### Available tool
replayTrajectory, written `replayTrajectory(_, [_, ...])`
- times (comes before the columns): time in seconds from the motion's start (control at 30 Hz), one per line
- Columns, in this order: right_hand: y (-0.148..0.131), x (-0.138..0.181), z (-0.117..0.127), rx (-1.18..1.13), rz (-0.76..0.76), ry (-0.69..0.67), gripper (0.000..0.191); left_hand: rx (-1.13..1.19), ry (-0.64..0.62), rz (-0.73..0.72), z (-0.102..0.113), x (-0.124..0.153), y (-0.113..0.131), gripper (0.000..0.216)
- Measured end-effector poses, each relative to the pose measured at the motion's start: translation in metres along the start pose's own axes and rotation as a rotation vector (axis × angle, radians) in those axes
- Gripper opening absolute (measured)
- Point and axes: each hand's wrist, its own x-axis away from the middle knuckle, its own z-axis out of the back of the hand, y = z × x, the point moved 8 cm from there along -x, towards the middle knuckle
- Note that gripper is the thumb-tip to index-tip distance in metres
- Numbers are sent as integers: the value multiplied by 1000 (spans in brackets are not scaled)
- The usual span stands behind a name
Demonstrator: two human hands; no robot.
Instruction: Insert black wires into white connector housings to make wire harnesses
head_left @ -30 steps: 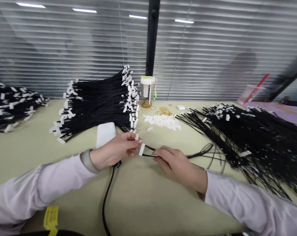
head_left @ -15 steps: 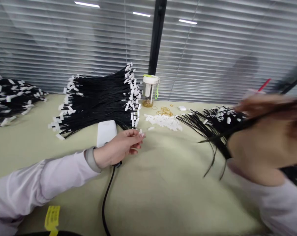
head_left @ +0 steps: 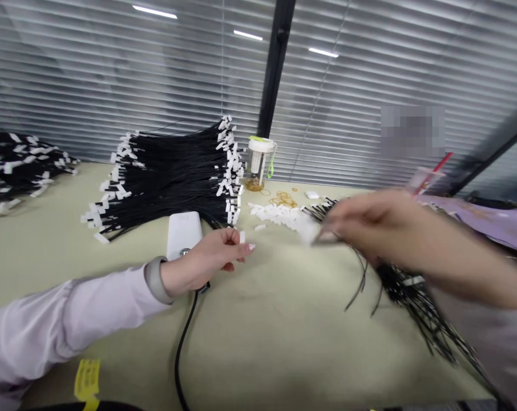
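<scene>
My left hand [head_left: 211, 257] hovers over the table's middle, its thumb and fingers pinching a small white connector [head_left: 242, 236]. At the right, my right hand [head_left: 370, 222] is smeared by motion. Its fingers are closed on a thin black cable [head_left: 327, 243], whose end points left from the fingertips. A white smear by that end could be a connector or part of the pile behind; I cannot tell which. Between the hands and slightly farther back lies a pile of small white connectors [head_left: 275, 214], with a single loose one [head_left: 260, 228] in front.
A broad stack of black cables [head_left: 173, 171] with white ends lies behind my left hand; another cable heap [head_left: 23, 168] is far left. A white power bank [head_left: 184, 233], a bottle [head_left: 259, 162], rubber bands [head_left: 283, 198] and more black cables [head_left: 412, 302] lie around.
My right hand has swung left and inward from the far right, bringing the black cable towards the white pile. My left hand has stayed nearly in place, still pinching the connector.
</scene>
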Motion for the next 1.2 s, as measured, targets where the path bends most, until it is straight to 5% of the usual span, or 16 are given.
replayTrajectory(0.07, [1, 8, -49, 104, 34, -336, 23, 53, -23, 23, -3, 2, -3, 33])
replayTrajectory(0.13, [10, 16, -84, 175, 31, -436, 27, 120, -64, 54, -10, 3, -8, 32])
replayTrajectory(0.3, [33, 26, -119, 124, -50, -321, 29, 154, -151, 105, -26, 6, -19, 30])
replayTrajectory(0.7, [26, 39, -113, 543, 135, -91, 31, -57, -64, 205, -27, 7, -30, 35])
replayTrajectory(0.8, [31, 37, -115, 369, 42, -174, 30, -117, -72, 128, -27, 5, -29, 34])
replayTrajectory(1.03, [51, 42, -138, -446, -358, -527, 38, -234, -78, 47, -25, 8, -23, 28])
replayTrajectory(1.2, [56, 46, -141, -579, -497, -567, 37, -237, -136, 31, -34, 13, -19, 23])
